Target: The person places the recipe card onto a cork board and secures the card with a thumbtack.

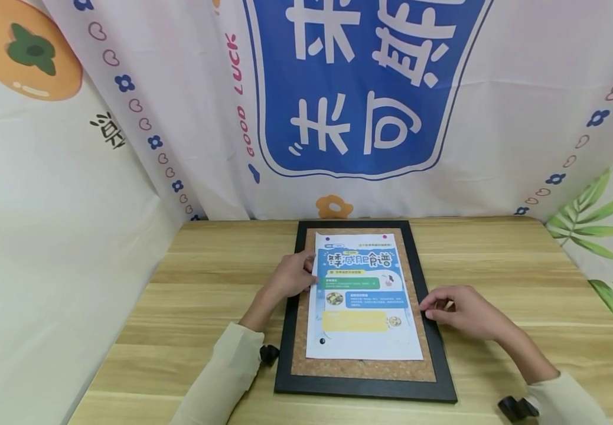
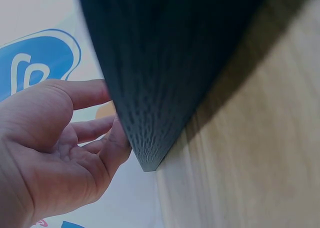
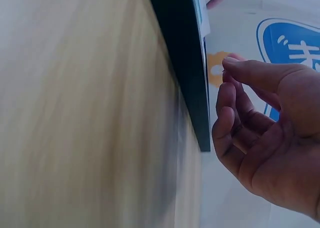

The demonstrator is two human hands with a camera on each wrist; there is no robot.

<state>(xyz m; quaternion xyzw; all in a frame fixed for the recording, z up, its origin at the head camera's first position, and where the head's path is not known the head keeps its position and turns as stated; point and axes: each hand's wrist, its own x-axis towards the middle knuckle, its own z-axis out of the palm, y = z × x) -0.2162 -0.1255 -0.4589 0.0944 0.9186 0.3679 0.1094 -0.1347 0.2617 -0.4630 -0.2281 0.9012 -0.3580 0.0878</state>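
Observation:
A printed paper poster [image 1: 365,345] lies on a cork board [image 1: 298,366] with a black frame [image 1: 365,386]. A purple pin [image 1: 328,239] and a pink pin [image 1: 384,236] sit at its top corners, a black pin [image 1: 322,340] near its lower left. My left hand [image 1: 294,274] reaches over the frame's left side, fingertips at the poster's left edge, thumb and forefinger apart. My right hand [image 1: 460,310] is over the frame's right side. Its thumb and forefinger pinch a pushpin mostly hidden by the fingertips; a thin point shows in the right wrist view.
The board lies flat on a wooden table [image 1: 195,307]. Behind the table hangs a white printed curtain [image 1: 205,118] with a blue sign. Dark wrist straps [image 1: 269,354] show below both hands.

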